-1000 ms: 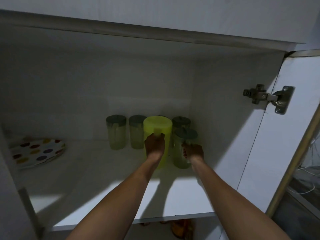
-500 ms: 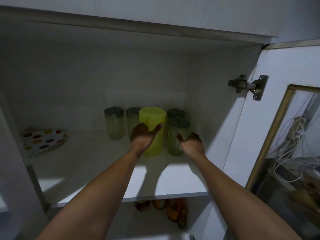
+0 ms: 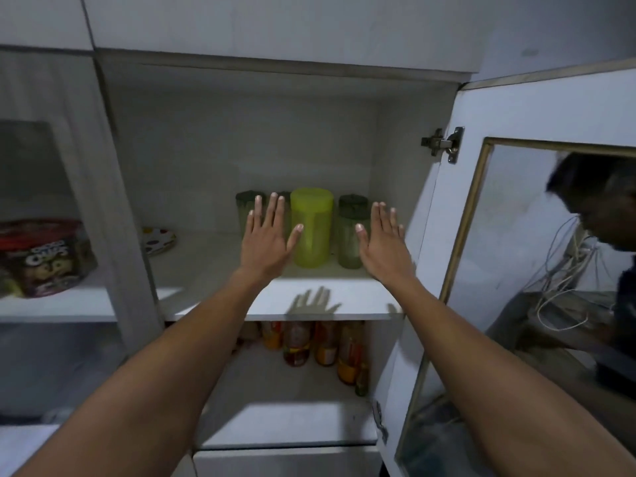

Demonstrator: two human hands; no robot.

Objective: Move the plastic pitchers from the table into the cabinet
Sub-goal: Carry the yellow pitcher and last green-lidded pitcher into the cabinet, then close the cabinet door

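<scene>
Facing you is the white cabinet (image 3: 241, 132), its glazed door (image 3: 516, 235) swung wide on your right, where the hinge (image 3: 444, 144) shows at the frame. Your upper shelf (image 3: 275, 309) carries the task's things toward its back right: the yellow-green pitcher (image 3: 311, 227) stands upright in the middle, with a clear lidded pitcher (image 3: 351, 235) just beside it on the right and another dark-lidded one (image 3: 352, 201) behind that. Two more clear pitchers (image 3: 246, 208) stand to the left of the yellow-green one, partly hidden behind your left hand (image 3: 265, 242). That hand is raised in front of the shelf with its fingers spread flat, gripping nothing, its thumb crossing the yellow-green pitcher's side in this view; you cannot tell whether it touches. Your right hand (image 3: 383, 246) is likewise flat and empty, fingers together, in front of the clear pitcher. A dotted plate (image 3: 158, 239) lies at the shelf's left. Below, bottles (image 3: 320, 346) crowd the lower shelf. Left of the partition sits a snack tub (image 3: 44, 258).
</scene>
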